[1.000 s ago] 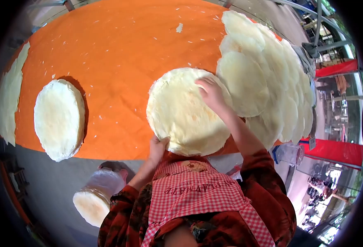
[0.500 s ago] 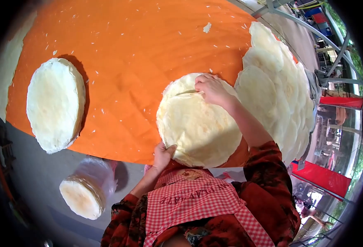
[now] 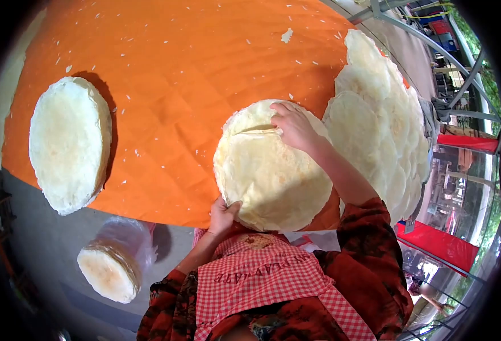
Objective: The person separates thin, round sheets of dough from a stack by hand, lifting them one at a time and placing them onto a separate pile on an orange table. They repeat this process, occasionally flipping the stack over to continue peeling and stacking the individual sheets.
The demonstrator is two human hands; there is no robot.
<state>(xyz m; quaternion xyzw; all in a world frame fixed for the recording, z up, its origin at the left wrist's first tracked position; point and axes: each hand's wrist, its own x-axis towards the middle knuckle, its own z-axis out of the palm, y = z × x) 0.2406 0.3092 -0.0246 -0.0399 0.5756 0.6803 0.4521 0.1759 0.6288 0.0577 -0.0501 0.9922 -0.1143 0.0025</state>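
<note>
A stack of thin round flatbreads [image 3: 279,182] lies at the near edge of the table in front of me. The top flatbread has a raised, gaping fold across its far part. My right hand [image 3: 295,129] is closed at that fold, fingertips on the far side of the sheet. At the stack's near left edge, my left hand [image 3: 223,217] pinches the flatbread's rim, thumb on top and fingers underneath. A small crease runs inward from that thumb.
The orange tablecloth [image 3: 165,85] carries scattered crumbs. A tall flatbread stack [image 3: 69,145] stands at the left, and overlapping flatbreads [image 3: 384,113] spread at the right. Below the table edge sits a bagged flatbread stack [image 3: 108,275]. A metal frame [image 3: 426,34] rises at the far right.
The view has shifted slightly. Both hands keep their places on the flatbread, and the fold beside my right fingers gapes a little more.
</note>
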